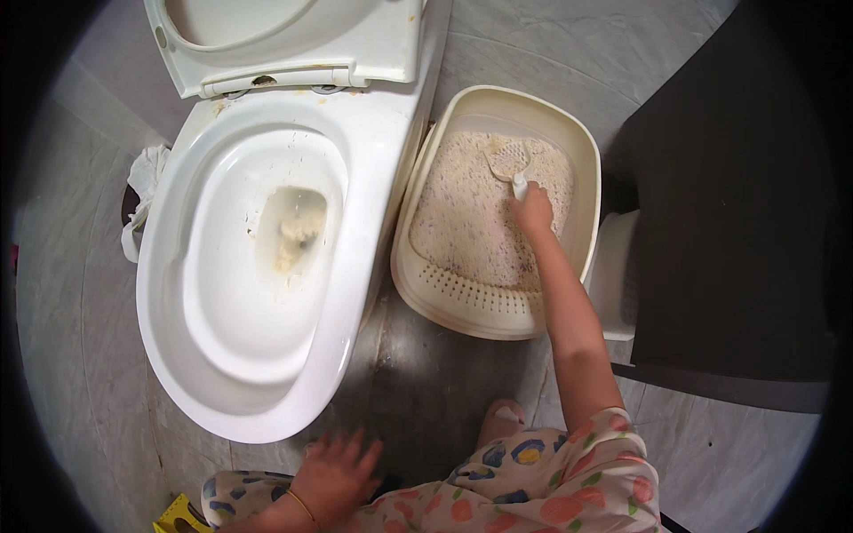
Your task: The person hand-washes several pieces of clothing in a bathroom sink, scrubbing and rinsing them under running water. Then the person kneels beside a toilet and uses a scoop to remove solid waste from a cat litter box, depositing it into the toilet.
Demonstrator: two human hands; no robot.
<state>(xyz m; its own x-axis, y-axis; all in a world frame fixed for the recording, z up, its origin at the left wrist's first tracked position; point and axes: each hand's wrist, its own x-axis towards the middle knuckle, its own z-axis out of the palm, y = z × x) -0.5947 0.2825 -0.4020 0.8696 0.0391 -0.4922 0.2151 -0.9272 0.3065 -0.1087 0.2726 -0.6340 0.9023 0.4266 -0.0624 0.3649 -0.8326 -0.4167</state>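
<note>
My right hand [535,208] grips the white handle of a slotted litter scoop [510,160]. The scoop's head rests on the pale granular cat litter [466,206], toward the far side of a cream litter box [586,153]. Bare, with its fingers apart, my left hand [340,466] is over my lap near the toilet's front rim and looks slightly blurred. To the left of the box stands a white toilet [226,333] with its seat and lid [373,40] raised. Pale clumps [296,230] lie in the cloudy water of its bowl.
A dark cabinet [726,233] stands right of the litter box, with a white plastic object [616,273] partly under it. Left of the toilet is a bin with a white liner [150,176]. A yellow plastic item [180,514] is at bottom left. Grey tile flooring [66,320] surrounds everything.
</note>
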